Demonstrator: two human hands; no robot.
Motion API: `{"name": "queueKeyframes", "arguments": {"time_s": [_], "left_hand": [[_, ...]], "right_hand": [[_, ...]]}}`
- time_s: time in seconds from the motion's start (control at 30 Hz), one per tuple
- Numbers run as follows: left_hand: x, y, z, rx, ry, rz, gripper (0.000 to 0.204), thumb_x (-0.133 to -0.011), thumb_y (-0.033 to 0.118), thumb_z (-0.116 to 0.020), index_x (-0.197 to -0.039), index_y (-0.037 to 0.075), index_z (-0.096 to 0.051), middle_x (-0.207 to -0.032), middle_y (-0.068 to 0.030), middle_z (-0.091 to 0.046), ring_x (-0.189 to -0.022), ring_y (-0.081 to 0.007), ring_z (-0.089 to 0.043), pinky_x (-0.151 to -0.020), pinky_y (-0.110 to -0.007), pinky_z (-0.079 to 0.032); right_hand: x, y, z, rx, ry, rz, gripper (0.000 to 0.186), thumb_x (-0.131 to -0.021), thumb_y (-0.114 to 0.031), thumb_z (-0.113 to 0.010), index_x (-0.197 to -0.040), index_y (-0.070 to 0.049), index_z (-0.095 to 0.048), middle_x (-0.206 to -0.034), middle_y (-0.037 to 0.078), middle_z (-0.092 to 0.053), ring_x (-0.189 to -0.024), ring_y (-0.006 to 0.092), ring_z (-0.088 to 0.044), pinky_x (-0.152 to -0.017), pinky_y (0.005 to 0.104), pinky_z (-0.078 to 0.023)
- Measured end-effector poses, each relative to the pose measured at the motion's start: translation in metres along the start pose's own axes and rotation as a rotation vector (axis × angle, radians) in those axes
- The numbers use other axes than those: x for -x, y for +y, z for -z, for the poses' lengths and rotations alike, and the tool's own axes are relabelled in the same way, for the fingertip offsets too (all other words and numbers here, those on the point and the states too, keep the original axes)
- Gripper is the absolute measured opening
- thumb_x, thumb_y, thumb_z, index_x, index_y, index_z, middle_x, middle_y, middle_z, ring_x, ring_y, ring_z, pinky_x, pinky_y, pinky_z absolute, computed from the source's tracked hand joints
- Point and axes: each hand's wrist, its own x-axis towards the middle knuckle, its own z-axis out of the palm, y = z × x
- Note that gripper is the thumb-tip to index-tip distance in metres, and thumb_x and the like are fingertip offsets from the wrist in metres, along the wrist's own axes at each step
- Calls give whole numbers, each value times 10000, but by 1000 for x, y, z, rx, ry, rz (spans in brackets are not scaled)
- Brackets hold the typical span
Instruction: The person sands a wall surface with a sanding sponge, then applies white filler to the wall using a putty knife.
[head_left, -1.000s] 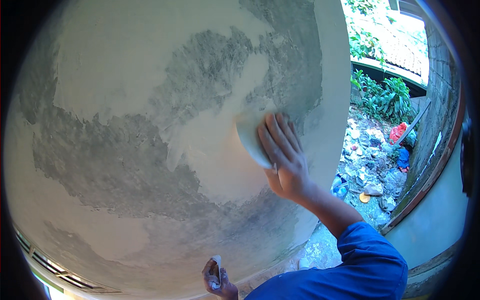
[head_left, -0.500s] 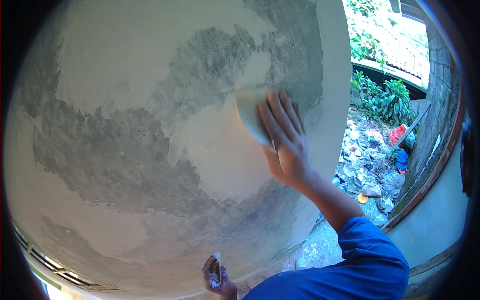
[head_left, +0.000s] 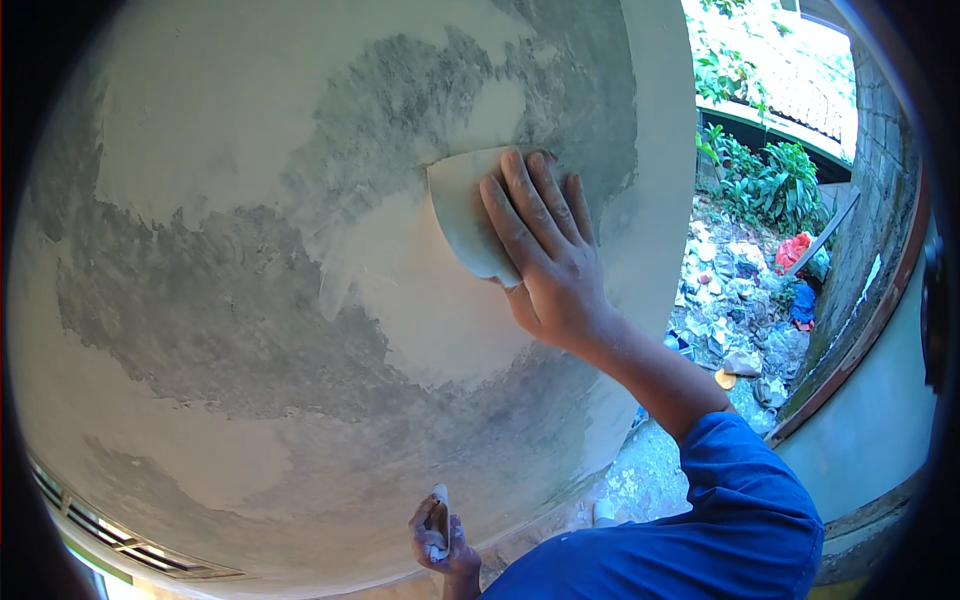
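Observation:
A thin, pale, flexible sheet [head_left: 462,215] lies against a patchy plastered wall [head_left: 440,340]. My right hand [head_left: 550,240] has it between thumb and fingers, the fingers spread flat over its face. Its left side sticks out past the fingertips with a curved lower edge; I cannot make out whether it is a scraper or sandpaper. Low in the view, my left hand [head_left: 448,540] is closed around a small whitish piece with an upright edge [head_left: 440,515], its kind unclear. Pale dust or filler coats the left fingers.
Smooth pale filler and rough grey areas alternate across the wall. A vent grille [head_left: 120,530] runs along the lower left. Past the wall's right edge lie littered rubbish [head_left: 735,310], green plants [head_left: 780,185] and a grey block wall [head_left: 880,150].
My right hand has slid leftward and slightly up over the wall with the sheet. The left hand keeps its grip on the whitish piece. The whole view has shifted a little.

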Motion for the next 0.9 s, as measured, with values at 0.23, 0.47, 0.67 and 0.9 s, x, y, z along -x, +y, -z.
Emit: {"name": "queueKeyframes", "arguments": {"time_s": [0.23, 0.47, 0.67, 0.9], "left_hand": [[12, 3, 15, 14, 92, 215, 232, -771, -28, -580, -992, -59, -517, -1102, -183, -560, -1038, -275, -561, -907, -357, -440], [10, -9, 25, -46, 35, 132, 352, -774, 8, -582, -1120, -43, -538, -1127, -148, -564, -1027, -238, -558, -896, -348, -440], [9, -3, 23, -49, 79, 172, 347, -778, 11, -567, -1119, -43, -545, -1102, -137, -576, -1003, -217, -564, -883, -334, -447], [5, -4, 31, -81, 121, 212, 350, -782, 22, -575, -1123, -50, -541, -1103, -136, -577, -998, -211, -565, -877, -322, -447]], "right_hand": [[83, -24, -6, -43, -238, 30, 673, -711, -167, -625, -1351, -146, -421, -1448, 120, -323, -1366, 284, -263, -1096, 563, -83], [-47, 8, 10, 56, -11, 3, 631, -754, -114, -586, -1360, -182, -427, -1456, 126, -311, -1354, 320, -273, -1071, 578, -170], [23, -29, -17, 80, -124, 104, 587, -795, -263, -643, -1346, -243, -441, -1480, 77, -271, -1378, 283, -219, -1099, 571, -101], [-36, 18, 8, 119, -58, 99, 546, -809, -236, -583, -1339, -268, -458, -1467, 79, -312, -1367, 297, -257, -1081, 588, -113]]}}
